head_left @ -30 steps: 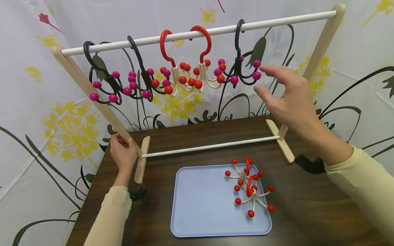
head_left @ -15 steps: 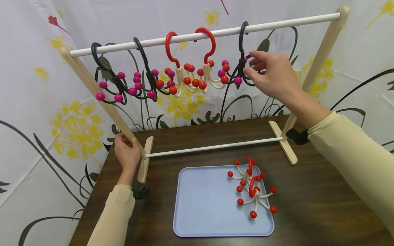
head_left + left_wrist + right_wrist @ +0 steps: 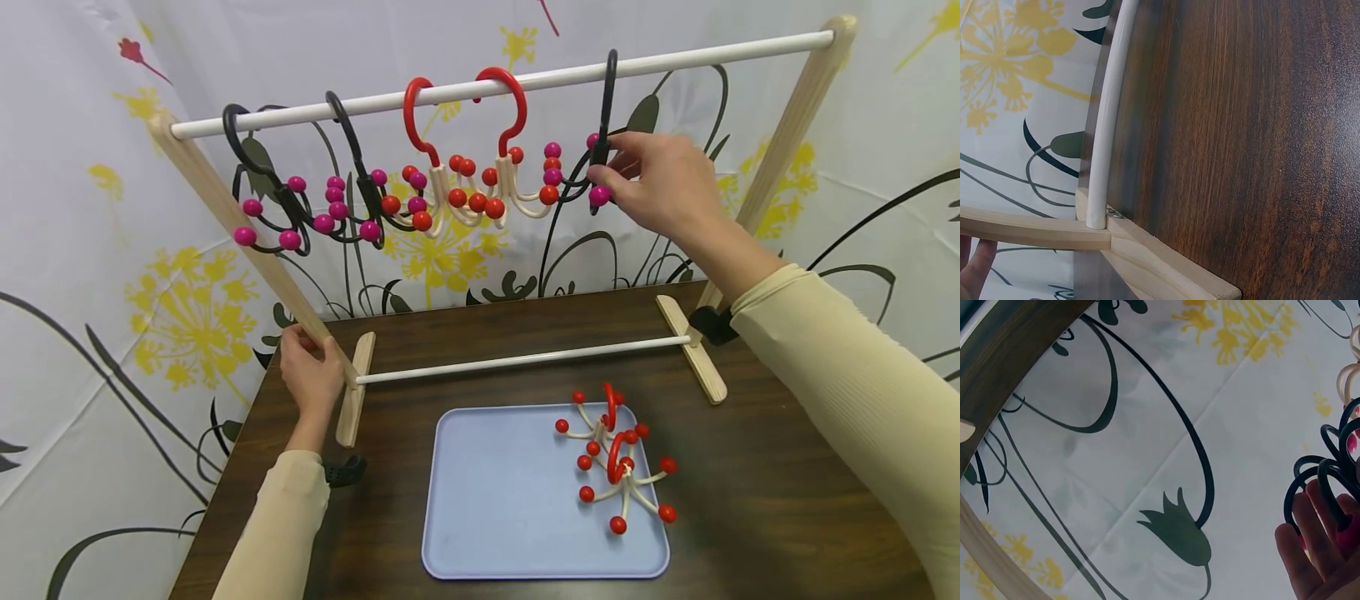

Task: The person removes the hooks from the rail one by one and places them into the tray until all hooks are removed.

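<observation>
My right hand pinches the stem of a black hanger with magenta ball tips, its hook over the white rod. In the right wrist view, fingers lie among the hanger's curved black prongs. Low on the wooden post at the left, my left hand grips the wood; its fingertips show below the post in the left wrist view. Two red-hooked hangers with cream prongs hang mid-rod, and two more black hangers hang to their left.
A pale blue tray lies on the dark wood table. Two red-hooked hangers with red balls rest at its right side, some balls past the rim. A lower white bar joins the rack's feet. Behind hangs a flowered curtain.
My right hand has come in from the right and taken hold of the right-hand black hanger, which has turned and shifted slightly right along the rod. My left hand stays on the post.
</observation>
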